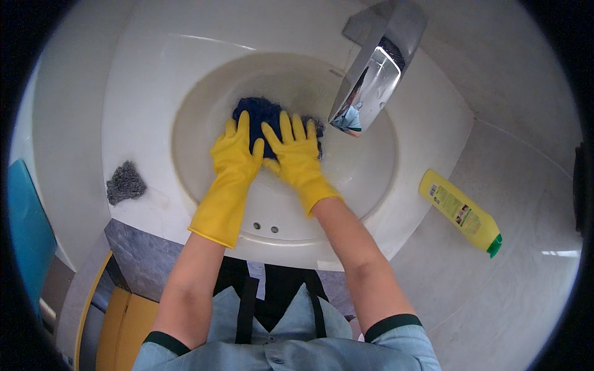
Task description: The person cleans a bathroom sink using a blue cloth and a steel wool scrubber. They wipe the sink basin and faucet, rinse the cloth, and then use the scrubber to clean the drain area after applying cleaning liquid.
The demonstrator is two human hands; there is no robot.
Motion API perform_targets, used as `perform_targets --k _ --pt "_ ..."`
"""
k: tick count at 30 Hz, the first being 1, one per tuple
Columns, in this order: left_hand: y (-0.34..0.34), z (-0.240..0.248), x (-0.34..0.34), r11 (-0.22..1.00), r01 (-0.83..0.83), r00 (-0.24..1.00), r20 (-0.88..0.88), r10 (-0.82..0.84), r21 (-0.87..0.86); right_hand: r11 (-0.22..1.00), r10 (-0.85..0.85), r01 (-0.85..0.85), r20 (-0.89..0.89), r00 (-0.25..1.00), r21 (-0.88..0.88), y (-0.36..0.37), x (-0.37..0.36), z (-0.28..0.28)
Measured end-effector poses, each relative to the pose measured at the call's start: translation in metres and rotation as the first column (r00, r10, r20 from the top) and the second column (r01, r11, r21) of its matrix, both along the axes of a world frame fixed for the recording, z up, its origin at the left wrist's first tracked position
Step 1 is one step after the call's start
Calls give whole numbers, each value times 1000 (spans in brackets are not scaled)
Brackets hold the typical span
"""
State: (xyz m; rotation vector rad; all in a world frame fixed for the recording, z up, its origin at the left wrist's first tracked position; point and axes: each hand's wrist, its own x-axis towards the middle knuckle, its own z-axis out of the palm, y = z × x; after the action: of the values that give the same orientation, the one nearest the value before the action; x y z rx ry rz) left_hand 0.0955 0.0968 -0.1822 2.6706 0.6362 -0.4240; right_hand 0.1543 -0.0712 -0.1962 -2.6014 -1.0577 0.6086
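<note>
Both my hands wear yellow rubber gloves and lie on a bunched, wet dark blue cloth (267, 111) in the sink basin (365, 179). My left hand (236, 151) rests at the cloth's left edge, its fingers apart and the thumb toward the middle. Over the cloth's lower right part, my right hand (296, 151) is flat with its fingers spread. Part of the cloth is covered by the gloves. Some shallow, bubbly water seems to lie around it.
A chrome faucet (374, 80) overhangs the basin's right side. On the left rim sits a grey scouring pad (126, 183). A yellow bottle with a green cap (461, 210) lies on the grey counter at right. A turquoise panel (28, 229) stands at far left.
</note>
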Motion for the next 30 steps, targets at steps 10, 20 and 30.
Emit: perform_targets --k 10,20,30 --pt "15 0 -16 994 44 999 23 -41 -96 925 337 -377 354 872 49 -71 116 -44" --pt "20 6 -29 988 119 993 37 -116 -98 791 497 -314 252 831 -525 -144 73 23" --pt "20 -4 -33 979 60 998 42 -53 -196 874 -103 39 -108 989 -484 -83 -94 76"
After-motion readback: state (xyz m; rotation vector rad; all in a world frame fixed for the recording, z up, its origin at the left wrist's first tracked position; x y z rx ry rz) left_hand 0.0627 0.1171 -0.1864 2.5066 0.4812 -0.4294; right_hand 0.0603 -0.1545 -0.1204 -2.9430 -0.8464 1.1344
